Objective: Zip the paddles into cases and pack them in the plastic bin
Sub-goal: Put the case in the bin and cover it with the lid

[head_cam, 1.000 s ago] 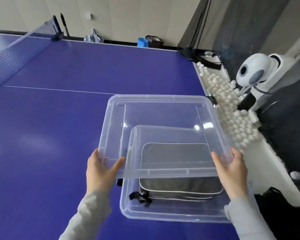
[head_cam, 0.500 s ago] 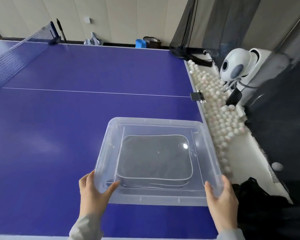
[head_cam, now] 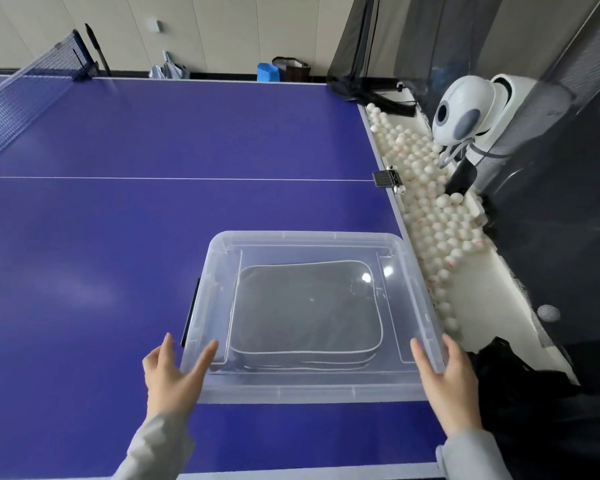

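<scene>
The left hand (head_cam: pixel 174 372) is spread wide, thumb lying on the near left corner of the clear lid (head_cam: pixel 309 247). The right hand (head_cam: pixel 445 375) lies flat on the near right corner — neither grips anything. The lid covers the plastic bin (head_cam: pixel 309 393), low in the middle, with a grey case (head_cam: pixel 305 306) inside. A corner left unpressed might pop up — and a hard shove could slide the bin off the right edge of the table (head_cam: pixel 118 237).

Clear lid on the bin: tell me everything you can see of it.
The lid is clear plastic, rectangular with rounded corners, a raised rim and recessed centre. It lies flat on the bin; the grey case shows through. The thumb of the left hand rests on its near-left corner; the right hand touches its near-right edge.
</scene>
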Tool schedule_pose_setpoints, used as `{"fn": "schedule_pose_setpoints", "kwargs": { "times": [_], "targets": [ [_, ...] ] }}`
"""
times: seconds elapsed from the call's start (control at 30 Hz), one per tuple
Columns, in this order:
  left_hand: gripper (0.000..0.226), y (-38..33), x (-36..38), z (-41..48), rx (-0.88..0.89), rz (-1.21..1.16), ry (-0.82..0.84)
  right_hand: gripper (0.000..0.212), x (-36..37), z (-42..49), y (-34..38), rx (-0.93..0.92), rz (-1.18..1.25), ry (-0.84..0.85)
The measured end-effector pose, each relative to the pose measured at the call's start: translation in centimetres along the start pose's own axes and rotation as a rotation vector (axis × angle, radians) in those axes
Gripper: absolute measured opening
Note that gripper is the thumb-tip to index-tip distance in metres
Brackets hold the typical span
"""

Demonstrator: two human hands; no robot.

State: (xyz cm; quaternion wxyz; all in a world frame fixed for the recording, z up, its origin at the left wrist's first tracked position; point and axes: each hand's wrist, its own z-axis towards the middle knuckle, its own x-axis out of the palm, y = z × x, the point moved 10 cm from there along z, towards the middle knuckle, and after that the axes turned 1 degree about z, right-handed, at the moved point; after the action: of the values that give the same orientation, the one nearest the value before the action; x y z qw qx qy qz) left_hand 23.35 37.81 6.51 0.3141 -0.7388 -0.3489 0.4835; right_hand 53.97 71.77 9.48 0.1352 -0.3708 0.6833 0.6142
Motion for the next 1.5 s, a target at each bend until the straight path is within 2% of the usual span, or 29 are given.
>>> {"fn": "schedule_pose_setpoints", "kwargs": {
  "times": [0.1,0.2,0.3,0.4,0.5,0.57,0.7,0.83,1.07,1.3,1.5],
  "targets": [
    [0.097,-0.5,-0.3,3.5,-0.076,0.061,0.035,0.08,0.4,3.0,-0.2,0.104,0.061,0.085],
    [0.099,-0.4,0.9,5.9,-0.195,0.062,0.171,0.085,1.9,5.5,-0.3,0.194,0.091,0.186],
    [0.08,0.3,2.5,6.1,-0.286,0.029,0.317,0.087,3.1,6.4,-1.1,0.27,0.137,0.263],
    [0.046,-0.1,2.1,6.0,-0.224,0.015,0.258,0.086,2.9,6.4,-1.8,0.269,0.138,0.207],
    [0.036,-1.8,1.2,5.7,-0.053,0.051,0.125,0.069,1.3,6.1,-0.5,0.14,0.078,0.033],
    [0.037,-3.0,1.0,5.3,0.084,0.182,0.053,0.064,0.7,5.9,0.9,0.027,-0.016,-0.04],
    [0.042,-4.2,1.3,4.6,0.21,0.232,0.007,0.074,0.9,5.6,1.9,-0.047,-0.147,-0.05],
    [0.052,-4.6,1.2,4.4,0.26,0.246,-0.013,0.085,1.0,5.5,2.2,-0.082,-0.192,-0.053],
    [0.048,-5.4,1.2,4.2,0.362,0.283,-0.038,0.073,1.1,5.4,3.0,-0.172,-0.218,-0.069],
    [0.058,-4.3,1.7,4.6,0.257,0.249,0.019,0.072,1.4,5.4,2.9,-0.173,-0.201,-0.056],
    [0.052,-3.6,1.7,4.8,0.187,0.204,0.038,0.073,1.4,5.3,2.8,-0.163,-0.193,-0.047]
  ]
}}
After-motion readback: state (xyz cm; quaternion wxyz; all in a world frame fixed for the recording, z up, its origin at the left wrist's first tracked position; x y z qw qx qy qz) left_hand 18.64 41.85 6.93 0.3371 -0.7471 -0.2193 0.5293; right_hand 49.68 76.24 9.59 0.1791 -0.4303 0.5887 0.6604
